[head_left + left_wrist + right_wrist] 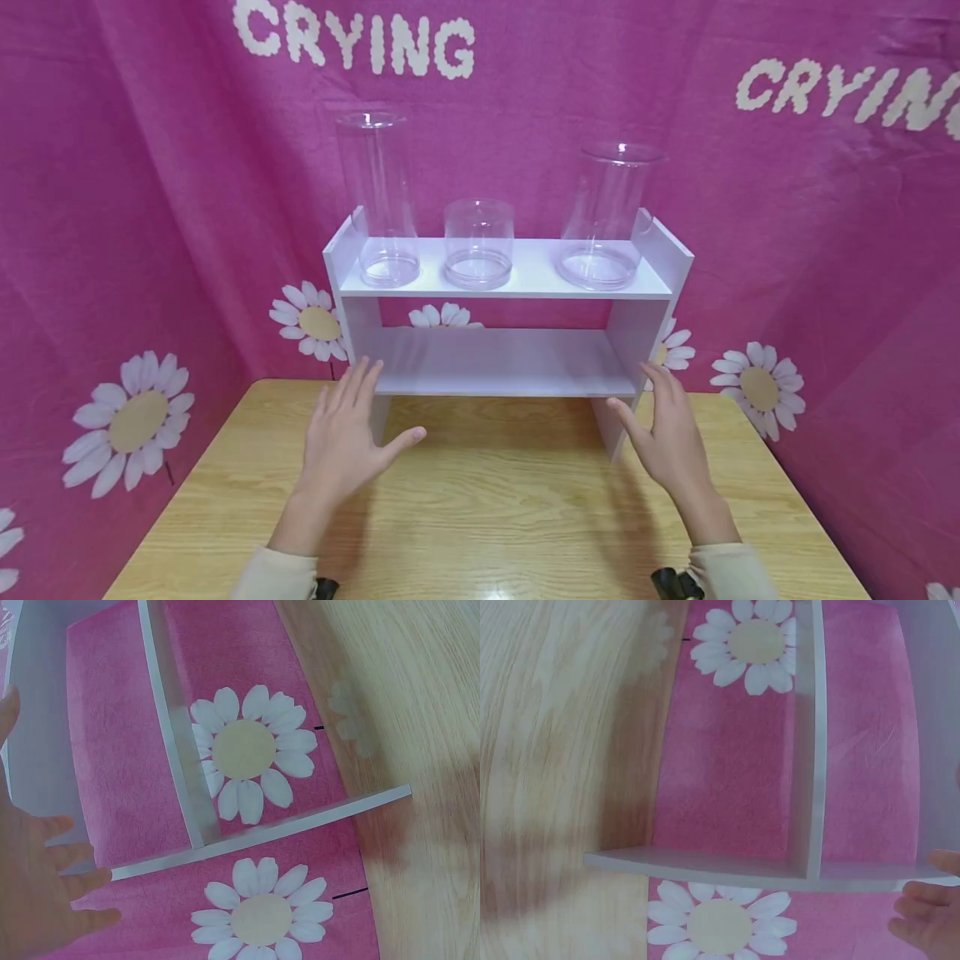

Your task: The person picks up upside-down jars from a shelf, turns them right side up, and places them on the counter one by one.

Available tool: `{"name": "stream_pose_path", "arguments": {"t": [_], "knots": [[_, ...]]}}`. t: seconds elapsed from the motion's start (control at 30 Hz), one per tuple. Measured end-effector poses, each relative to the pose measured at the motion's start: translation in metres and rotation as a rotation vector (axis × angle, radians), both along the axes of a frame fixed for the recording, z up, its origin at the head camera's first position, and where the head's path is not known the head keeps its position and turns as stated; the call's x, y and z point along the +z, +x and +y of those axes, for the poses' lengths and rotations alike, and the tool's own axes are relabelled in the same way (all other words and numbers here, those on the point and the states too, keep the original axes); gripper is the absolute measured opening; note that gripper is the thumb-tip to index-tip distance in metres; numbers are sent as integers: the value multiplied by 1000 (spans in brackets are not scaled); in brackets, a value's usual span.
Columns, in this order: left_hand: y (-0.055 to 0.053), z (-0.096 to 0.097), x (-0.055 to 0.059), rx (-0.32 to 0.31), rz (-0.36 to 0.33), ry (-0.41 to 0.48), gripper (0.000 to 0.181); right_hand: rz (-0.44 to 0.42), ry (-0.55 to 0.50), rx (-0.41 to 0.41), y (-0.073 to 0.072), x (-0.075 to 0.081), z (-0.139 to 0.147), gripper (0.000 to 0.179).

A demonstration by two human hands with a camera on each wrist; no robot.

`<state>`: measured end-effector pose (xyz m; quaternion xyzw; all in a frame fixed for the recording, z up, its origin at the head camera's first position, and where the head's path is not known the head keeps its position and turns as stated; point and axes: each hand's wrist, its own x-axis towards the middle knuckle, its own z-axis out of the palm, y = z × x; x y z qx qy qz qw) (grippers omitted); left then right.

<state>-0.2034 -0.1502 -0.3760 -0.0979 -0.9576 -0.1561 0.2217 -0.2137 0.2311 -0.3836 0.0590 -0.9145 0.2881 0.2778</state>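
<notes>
Near the left end of the shelf [502, 362], the left hand [341, 450] is raised, its thumb apart from its fingers. The shelf stands on the table [495, 508] before a pink curtain [540, 92]. On top sit a tall jar [378, 192], a short jar [478, 237] and a wide jar [609, 208], all clear and upright. By the right end is the right hand [675, 437], likewise spread; I cannot tell whether either hand touches the shelf.
</notes>
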Motion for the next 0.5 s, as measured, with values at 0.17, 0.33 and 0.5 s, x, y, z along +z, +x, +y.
{"name": "stream_pose_path", "arguments": {"t": [0.17,0.33,0.5], "knots": [[1,-2,1,-37,-6,55,97,53,-53,7,-3,-8,8,63],[1,0,3,-60,-7,103,92,102,-81,-1,-8,-18,19,56],[-1,0,11,-88,5,193,87,131,-131,5,-16,-24,27,53]]}}
